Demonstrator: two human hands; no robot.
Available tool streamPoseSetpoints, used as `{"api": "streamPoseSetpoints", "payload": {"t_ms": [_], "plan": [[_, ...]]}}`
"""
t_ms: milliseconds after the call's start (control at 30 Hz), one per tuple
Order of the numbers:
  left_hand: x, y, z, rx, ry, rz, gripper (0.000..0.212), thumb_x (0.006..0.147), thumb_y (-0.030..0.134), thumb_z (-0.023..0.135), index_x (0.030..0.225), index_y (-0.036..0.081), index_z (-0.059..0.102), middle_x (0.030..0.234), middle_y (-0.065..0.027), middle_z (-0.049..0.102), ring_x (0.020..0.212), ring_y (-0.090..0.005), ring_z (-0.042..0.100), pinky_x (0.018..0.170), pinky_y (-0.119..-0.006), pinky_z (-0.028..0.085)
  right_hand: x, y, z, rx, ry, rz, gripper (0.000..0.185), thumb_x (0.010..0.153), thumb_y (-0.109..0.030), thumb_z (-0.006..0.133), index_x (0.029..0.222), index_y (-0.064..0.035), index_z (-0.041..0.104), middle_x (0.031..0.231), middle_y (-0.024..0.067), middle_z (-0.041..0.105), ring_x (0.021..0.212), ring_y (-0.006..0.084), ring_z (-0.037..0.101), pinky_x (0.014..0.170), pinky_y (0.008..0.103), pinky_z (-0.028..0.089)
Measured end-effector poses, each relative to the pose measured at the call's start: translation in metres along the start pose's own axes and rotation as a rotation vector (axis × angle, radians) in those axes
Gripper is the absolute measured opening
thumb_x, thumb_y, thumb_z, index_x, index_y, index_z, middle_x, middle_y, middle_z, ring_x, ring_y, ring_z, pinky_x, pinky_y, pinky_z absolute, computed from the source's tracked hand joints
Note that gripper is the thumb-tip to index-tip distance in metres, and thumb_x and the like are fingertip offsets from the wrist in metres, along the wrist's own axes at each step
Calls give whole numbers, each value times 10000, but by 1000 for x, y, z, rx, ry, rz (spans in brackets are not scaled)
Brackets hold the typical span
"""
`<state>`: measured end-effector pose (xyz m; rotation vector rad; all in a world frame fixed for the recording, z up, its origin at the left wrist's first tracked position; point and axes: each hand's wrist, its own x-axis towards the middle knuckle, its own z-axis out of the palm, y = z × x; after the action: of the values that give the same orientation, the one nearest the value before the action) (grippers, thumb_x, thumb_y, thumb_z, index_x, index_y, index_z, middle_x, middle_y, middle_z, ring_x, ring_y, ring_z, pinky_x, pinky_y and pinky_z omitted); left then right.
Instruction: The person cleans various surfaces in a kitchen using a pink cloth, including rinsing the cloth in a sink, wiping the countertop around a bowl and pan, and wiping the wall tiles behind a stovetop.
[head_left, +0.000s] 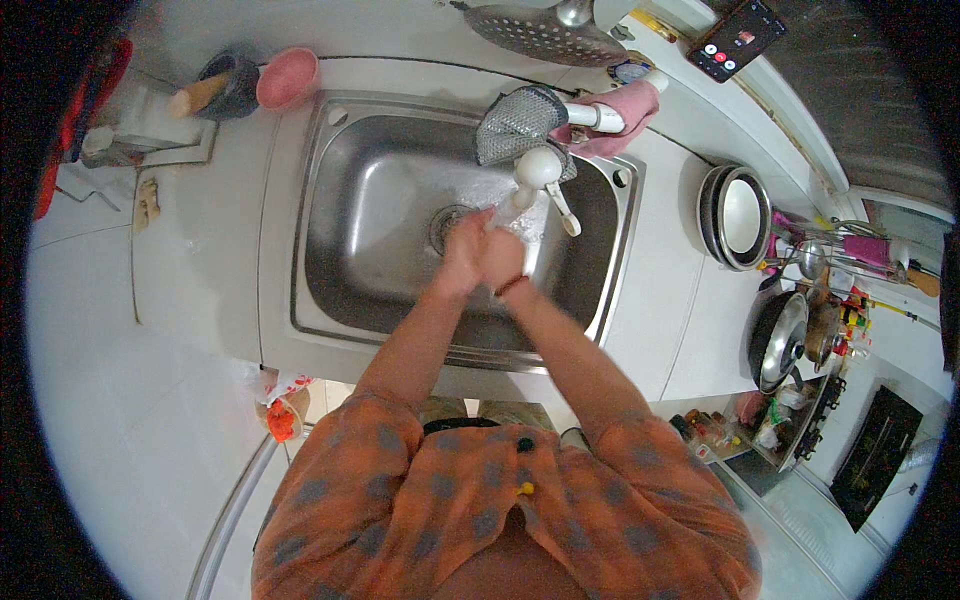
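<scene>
My left hand (466, 251) and my right hand (501, 257) are pressed together over the stainless steel sink (405, 165), close to its drain (448, 225). Both are blurred, and their fingers are partly hidden, so I cannot tell whether anything is between them. A reddish-brown bracelet (513, 285) circles my right wrist. Just beyond my hands is a white faucet (538, 168) with its lever (564, 210) pointing toward me. A pale streak, apparently water, shows below the spout. Grey mesh cloth (521, 124) and a pink cloth (634, 109) hang over the faucet's pipe.
At the back left stand a pink bowl (289, 79) and a dark mortar with a wooden pestle (199, 95). A perforated metal strainer (540, 34) leans behind the sink. Nested bowls (742, 215) and a lidded pan (780, 341) are to the right. A phone (736, 39) rests on the ledge.
</scene>
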<state>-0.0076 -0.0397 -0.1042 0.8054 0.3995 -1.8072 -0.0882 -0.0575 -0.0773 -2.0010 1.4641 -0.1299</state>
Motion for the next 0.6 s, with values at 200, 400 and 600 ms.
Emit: {"api": "streamPoseSetpoints", "payload": {"t_ms": [200, 400, 600], "plan": [[8, -10, 12, -93, -285, -107, 294, 877, 279, 434, 1029, 62, 560, 965, -66, 615, 845, -212, 597, 798, -355, 483, 37, 67, -8, 1457, -137, 467, 204, 860, -228, 551, 994, -73, 557, 799, 55, 634, 701, 184, 616, 619, 325, 504], [15, 19, -3, -89, -111, 161, 350, 886, 351, 429, 1090, 85, 532, 1122, -77, 554, 992, -253, 538, 871, -432, 426, -14, -18, -18, 679, 39, -88, 197, 833, -131, 494, 1008, -76, 564, 955, 71, 601, 877, 187, 581, 789, 307, 444], [-18, -12, 49, -95, -271, -89, 443, 888, 441, 380, 1179, 128, 496, 1225, -78, 494, 1133, -271, 464, 928, -506, 375, 21, -5, -54, 76, 232, -232, 334, 806, -380, 485, 976, -114, 596, 980, 152, 599, 973, 315, 550, 930, 495, 339]]}}
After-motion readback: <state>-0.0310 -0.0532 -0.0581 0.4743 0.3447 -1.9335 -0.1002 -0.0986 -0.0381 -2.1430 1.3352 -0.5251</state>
